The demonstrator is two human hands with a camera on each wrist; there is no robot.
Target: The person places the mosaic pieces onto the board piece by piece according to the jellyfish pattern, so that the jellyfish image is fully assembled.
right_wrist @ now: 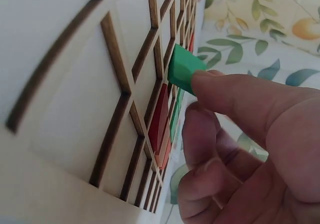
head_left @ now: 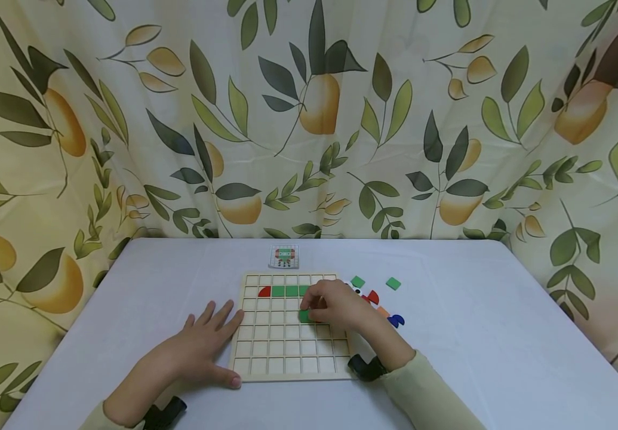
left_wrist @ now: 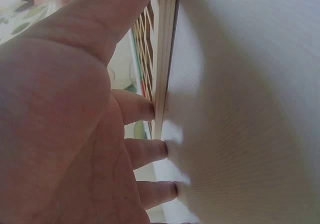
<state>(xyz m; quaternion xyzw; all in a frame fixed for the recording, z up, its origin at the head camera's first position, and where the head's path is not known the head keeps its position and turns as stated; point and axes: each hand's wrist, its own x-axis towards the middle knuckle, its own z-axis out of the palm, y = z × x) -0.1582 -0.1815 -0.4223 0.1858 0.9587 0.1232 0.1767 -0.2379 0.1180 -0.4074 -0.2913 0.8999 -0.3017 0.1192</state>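
Observation:
A wooden grid board (head_left: 260, 348) lies flat on the white table. My right hand (head_left: 339, 303) is over its right half and pinches a green square tile (right_wrist: 184, 68) between thumb and fingers, tilted at the grid. In the head view part of that green tile (head_left: 304, 316) shows below the fingertips. In an upper row sit a rounded red piece (head_left: 265, 291) and several green squares (head_left: 285, 291). Red pieces (right_wrist: 159, 119) in the cells show in the right wrist view; my hand mostly hides them from above. My left hand (head_left: 198, 346) rests spread along the board's left edge, its fingers straight.
Beyond the board lies a small picture card (head_left: 285, 257) with a coloured figure on a grid. To the right are loose green squares (head_left: 393, 283), a red piece (head_left: 373, 297), an orange piece (head_left: 383, 311) and blue pieces (head_left: 396, 321). A leaf-patterned curtain (head_left: 309, 179) hangs behind the table.

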